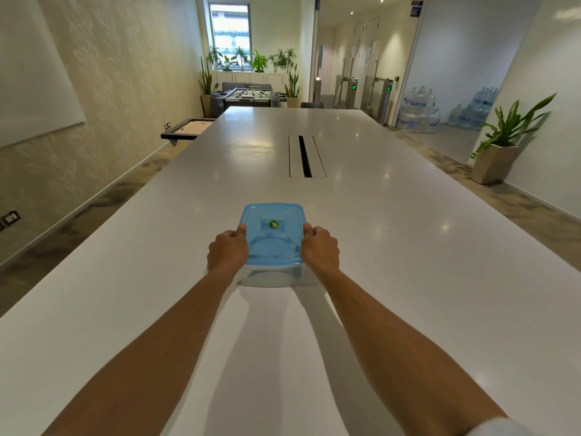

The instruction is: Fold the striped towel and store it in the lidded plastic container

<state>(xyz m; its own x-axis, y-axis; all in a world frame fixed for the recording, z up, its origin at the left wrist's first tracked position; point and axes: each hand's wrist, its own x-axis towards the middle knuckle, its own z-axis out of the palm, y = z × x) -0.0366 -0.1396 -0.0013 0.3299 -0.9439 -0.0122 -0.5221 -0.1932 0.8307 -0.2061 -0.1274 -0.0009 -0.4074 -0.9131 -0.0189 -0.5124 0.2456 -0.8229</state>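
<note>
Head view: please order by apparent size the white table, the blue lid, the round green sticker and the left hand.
1. white table
2. blue lid
3. left hand
4. round green sticker

This is apparent size only.

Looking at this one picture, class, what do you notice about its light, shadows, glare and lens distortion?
Head view: daylight from the far window is blown out; ceiling lights leave small glare spots on the glossy table; soft arm shadows fall beside the left hand and right hand holding the blue-lidded container; wide-angle bending curves the walls and table edges.
</note>
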